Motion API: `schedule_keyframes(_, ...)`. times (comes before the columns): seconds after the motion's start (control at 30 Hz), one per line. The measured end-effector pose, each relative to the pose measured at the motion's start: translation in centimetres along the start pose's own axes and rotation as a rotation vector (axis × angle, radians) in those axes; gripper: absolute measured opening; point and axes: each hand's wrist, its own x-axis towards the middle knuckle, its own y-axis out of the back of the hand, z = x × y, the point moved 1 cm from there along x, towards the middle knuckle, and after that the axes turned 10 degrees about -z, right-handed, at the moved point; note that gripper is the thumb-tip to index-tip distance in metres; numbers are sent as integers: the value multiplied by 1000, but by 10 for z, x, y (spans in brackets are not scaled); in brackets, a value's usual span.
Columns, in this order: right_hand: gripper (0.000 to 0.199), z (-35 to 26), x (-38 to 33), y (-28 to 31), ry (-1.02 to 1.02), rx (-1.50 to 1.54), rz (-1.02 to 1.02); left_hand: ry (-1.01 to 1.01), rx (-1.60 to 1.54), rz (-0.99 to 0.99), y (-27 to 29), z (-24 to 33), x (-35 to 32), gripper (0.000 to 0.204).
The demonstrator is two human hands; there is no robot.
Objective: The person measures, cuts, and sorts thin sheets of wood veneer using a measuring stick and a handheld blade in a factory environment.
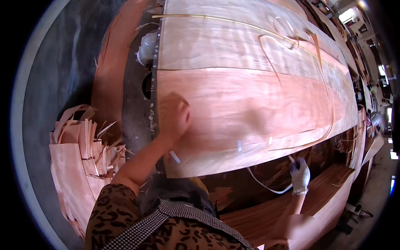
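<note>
A broad pinkish wood veneer sheet (250, 96) lies on a pale sheet of veneer (208, 162) on the table before me. My left hand (177, 116), bare and smeared by motion, is over the left end of the pink sheet; its fingers are too blurred to read. Down at the right, beyond the table's near edge, my right hand (300, 178) wears a white glove with dark fingertips. Its fingers are closed round a thin white strip (266, 187), which hangs in a loop. Short whitish tape pieces (175, 156) stick to the veneer near its front edge.
Narrow veneer offcuts (329, 96) curl across the sheet's right side. A long thin strip (225, 19) crosses the far part. Bundled veneer scraps (79, 154) stand on the left, beside the table. A stack of veneer (287, 191) lies below the table's near right edge.
</note>
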Motion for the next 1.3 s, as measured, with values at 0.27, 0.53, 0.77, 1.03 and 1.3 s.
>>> schedule_keyframes(0.27,11,-316,154,-143,527,665,-710,101,141,102,19,-95,52,14)
schedule_keyframes(0.53,25,-405,205,-199,434,289,-486,-58,217,-196,30,-132,73,52)
schedule_keyframes(0.77,30,-275,258,-140,255,613,-509,48,230,-537,31,-100,137,53)
schedule_keyframes(1.03,25,-215,272,-109,211,455,-538,-435,219,-266,-89,-48,173,36)
schedule_keyframes(1.3,22,-20,398,-24,-1,620,-371,-400,47,-100,-190,140,309,35)
